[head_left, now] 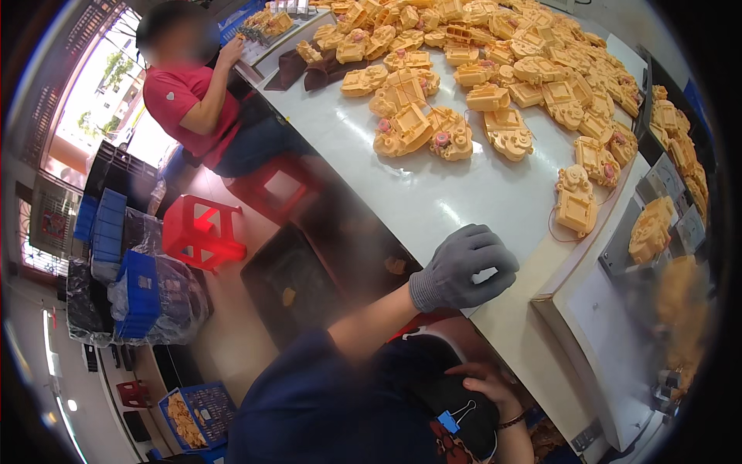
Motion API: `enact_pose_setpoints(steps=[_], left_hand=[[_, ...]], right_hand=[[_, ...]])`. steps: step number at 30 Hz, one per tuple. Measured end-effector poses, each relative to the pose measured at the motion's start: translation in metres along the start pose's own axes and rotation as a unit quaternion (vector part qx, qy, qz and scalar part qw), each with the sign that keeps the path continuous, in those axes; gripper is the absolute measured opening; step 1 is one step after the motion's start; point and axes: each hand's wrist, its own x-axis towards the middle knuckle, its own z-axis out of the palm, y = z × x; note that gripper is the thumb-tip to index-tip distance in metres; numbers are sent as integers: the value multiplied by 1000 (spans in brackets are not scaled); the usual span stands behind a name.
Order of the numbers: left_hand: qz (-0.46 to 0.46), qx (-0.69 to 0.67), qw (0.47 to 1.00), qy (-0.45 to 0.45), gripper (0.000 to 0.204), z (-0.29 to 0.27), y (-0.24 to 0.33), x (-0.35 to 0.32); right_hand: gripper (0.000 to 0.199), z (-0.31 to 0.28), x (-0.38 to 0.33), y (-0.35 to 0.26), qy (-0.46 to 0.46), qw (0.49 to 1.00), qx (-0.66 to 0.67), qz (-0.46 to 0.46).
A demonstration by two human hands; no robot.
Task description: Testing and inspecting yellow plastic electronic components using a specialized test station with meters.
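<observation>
My left hand (466, 268), in a grey knit glove, hovers at the table's near edge. Its fingers curl round toward the thumb, leaving a gap I see through, with nothing in it. Lower down, my bare right hand (493, 387), with a beaded bracelet at the wrist, lies with fingers stretched over black fabric (433, 371) at my lap. A blue binder clip (450, 420) is fixed to that fabric. Nearest the glove on the white tabletop (410, 220) is a yellow-orange plastic housing (576, 203) with a thin wire. More housings (510, 135) sit farther off, several with reddish round parts.
A large heap of housings (541, 46) covers the table's far side. At right stands a white-sided fixture (595, 325) bearing more housings. A person in a red shirt (193, 100) works at far left. Red stools (205, 232), a black bin (290, 282) and blue crates (139, 294) occupy the floor.
</observation>
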Motion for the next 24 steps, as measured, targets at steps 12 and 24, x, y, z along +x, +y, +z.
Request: enact_pose_setpoints(steps=[12, 24], left_hand=[[-3, -8, 1000, -4, 19, 0, -1, 0], [-5, -15, 1000, -7, 19, -1, -3, 1]], right_hand=[[35, -8, 3, 16, -22, 999, 43, 3], [36, -2, 2, 10, 38, 998, 42, 6]])
